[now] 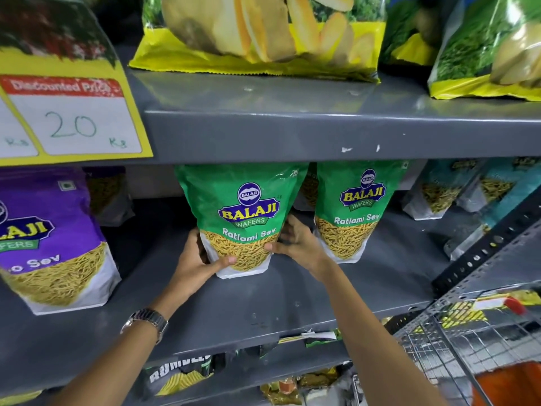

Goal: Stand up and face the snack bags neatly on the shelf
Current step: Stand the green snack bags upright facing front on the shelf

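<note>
Bracing the green Ratlami Sev bag (244,218) at frame centre, you have the left hand (196,260) and right hand (295,240) clamped on its lower corners, thumbs in front, so it stands upright, label out, on the grey shelf (263,303). Its twin bag (355,210) just to its right already faces front; line up with it.

Green snack bag (244,218) held upright on the grey shelf (263,303) by left hand (194,262) and right hand (295,241) at its lower corners, second green bag (355,209) just beside, purple bag (49,238) at left, wire cart (468,332) at lower right
</note>
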`<state>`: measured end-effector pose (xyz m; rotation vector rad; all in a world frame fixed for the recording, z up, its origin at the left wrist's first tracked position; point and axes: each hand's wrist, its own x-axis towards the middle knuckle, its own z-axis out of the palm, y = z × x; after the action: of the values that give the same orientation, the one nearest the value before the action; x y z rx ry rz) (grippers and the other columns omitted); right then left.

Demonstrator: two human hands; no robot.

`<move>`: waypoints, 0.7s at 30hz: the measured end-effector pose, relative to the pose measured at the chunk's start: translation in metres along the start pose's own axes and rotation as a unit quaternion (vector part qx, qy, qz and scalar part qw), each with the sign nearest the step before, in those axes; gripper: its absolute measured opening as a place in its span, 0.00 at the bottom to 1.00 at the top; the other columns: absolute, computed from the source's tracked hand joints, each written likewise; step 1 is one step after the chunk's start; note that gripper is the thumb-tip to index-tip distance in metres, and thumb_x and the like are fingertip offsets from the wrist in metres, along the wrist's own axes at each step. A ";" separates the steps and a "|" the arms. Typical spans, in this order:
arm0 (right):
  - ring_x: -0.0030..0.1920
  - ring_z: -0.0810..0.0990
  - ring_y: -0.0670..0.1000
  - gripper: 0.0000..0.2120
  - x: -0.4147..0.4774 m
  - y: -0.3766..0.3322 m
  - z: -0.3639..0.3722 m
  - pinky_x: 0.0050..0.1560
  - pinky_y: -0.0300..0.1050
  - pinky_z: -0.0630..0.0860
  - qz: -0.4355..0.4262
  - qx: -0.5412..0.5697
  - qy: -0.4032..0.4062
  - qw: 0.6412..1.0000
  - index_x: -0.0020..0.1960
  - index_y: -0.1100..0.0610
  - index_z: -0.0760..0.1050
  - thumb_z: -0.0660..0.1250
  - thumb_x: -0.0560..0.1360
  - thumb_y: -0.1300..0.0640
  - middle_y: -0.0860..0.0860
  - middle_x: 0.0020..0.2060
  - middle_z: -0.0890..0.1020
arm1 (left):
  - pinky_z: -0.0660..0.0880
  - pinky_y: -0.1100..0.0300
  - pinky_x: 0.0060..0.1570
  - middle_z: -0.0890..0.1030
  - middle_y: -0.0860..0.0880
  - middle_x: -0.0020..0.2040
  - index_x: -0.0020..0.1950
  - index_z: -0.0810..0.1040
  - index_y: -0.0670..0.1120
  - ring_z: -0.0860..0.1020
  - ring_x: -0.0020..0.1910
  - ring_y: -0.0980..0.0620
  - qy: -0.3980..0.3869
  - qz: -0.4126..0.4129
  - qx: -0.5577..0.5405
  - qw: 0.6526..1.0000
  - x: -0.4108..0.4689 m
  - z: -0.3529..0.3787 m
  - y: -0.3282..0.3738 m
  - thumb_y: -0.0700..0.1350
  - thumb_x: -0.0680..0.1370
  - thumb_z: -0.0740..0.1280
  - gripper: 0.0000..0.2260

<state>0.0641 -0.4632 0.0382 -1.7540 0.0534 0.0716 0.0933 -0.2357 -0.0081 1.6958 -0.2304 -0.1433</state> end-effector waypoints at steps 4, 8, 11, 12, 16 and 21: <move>0.65 0.75 0.58 0.30 -0.001 0.002 0.003 0.66 0.57 0.73 -0.004 0.005 0.007 1.000 0.68 0.60 0.64 0.71 0.70 0.69 0.60 0.65 0.76 | 0.73 0.47 0.64 0.78 0.54 0.61 0.56 0.68 0.65 0.77 0.61 0.54 0.002 0.008 -0.012 1.000 0.002 0.002 -0.005 0.60 0.56 0.79 0.33; 0.66 0.74 0.60 0.27 -0.005 0.004 0.007 0.67 0.57 0.72 -0.012 0.019 0.026 0.999 0.67 0.62 0.65 0.68 0.71 0.72 0.63 0.64 0.75 | 0.72 0.48 0.64 0.77 0.49 0.63 0.61 0.67 0.56 0.76 0.62 0.50 0.010 0.017 -0.025 0.999 -0.001 0.008 -0.006 0.62 0.53 0.79 0.40; 0.67 0.72 0.60 0.26 -0.009 0.005 0.013 0.68 0.56 0.70 -0.020 0.032 0.035 0.999 0.68 0.62 0.64 0.66 0.72 0.73 0.62 0.66 0.74 | 0.73 0.51 0.62 0.77 0.46 0.63 0.65 0.66 0.51 0.77 0.61 0.49 0.018 0.032 -0.022 0.999 -0.001 0.010 -0.011 0.58 0.56 0.77 0.41; 0.68 0.72 0.59 0.26 -0.009 0.006 0.015 0.69 0.56 0.69 -0.023 0.039 0.037 0.998 0.69 0.62 0.63 0.65 0.73 0.73 0.62 0.66 0.73 | 0.75 0.55 0.60 0.77 0.47 0.62 0.65 0.66 0.51 0.77 0.60 0.50 0.020 0.036 -0.016 0.999 -0.001 0.011 -0.012 0.57 0.58 0.78 0.39; 0.70 0.70 0.57 0.27 -0.011 0.012 0.022 0.71 0.56 0.67 -0.032 0.051 0.046 0.997 0.72 0.62 0.60 0.63 0.75 0.72 0.60 0.68 0.72 | 0.75 0.70 0.49 0.79 0.51 0.57 0.62 0.67 0.54 0.78 0.57 0.54 0.040 0.054 -0.014 0.998 0.002 0.013 -0.022 0.44 0.66 0.75 0.29; 0.69 0.71 0.56 0.26 -0.009 0.019 0.021 0.71 0.56 0.67 -0.030 0.056 0.044 0.997 0.71 0.59 0.63 0.64 0.75 0.70 0.59 0.67 0.73 | 0.76 0.71 0.48 0.79 0.56 0.56 0.56 0.71 0.62 0.79 0.55 0.56 0.039 0.069 -0.042 0.996 0.002 0.012 -0.022 0.50 0.63 0.78 0.27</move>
<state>0.0531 -0.4457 0.0166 -1.6443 0.0681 -0.0506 0.0938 -0.2445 -0.0315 1.5925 -0.2798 0.0157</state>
